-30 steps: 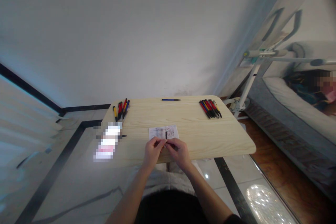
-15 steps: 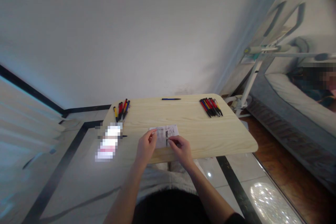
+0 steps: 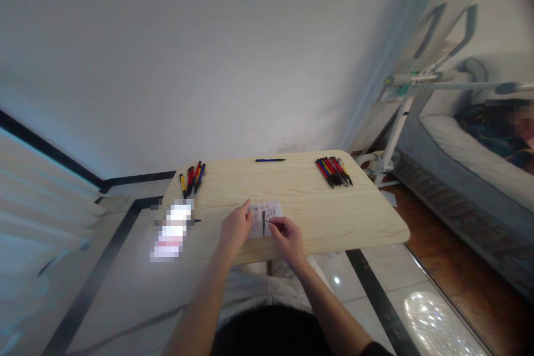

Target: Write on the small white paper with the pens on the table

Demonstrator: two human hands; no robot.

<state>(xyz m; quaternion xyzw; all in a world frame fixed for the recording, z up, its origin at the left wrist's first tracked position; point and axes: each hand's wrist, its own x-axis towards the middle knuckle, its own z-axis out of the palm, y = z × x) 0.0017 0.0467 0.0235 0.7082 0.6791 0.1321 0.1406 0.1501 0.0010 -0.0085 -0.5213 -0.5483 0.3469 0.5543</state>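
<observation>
pale wood-grain table [image 3: 233, 183], grey wall [image 3: 233, 55], marble-look floor [image 3: 125, 289], grey sofa [image 3: 429, 161]

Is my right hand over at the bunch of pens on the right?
No, the right hand is at the right side of the paper, with bare table between it and the pens.

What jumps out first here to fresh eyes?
The glaring pixelated patch at the table's left side. Then two bunches of coloured pens, one far left, one far right. Near centre, left hand and right hand at the printed paper.
</observation>
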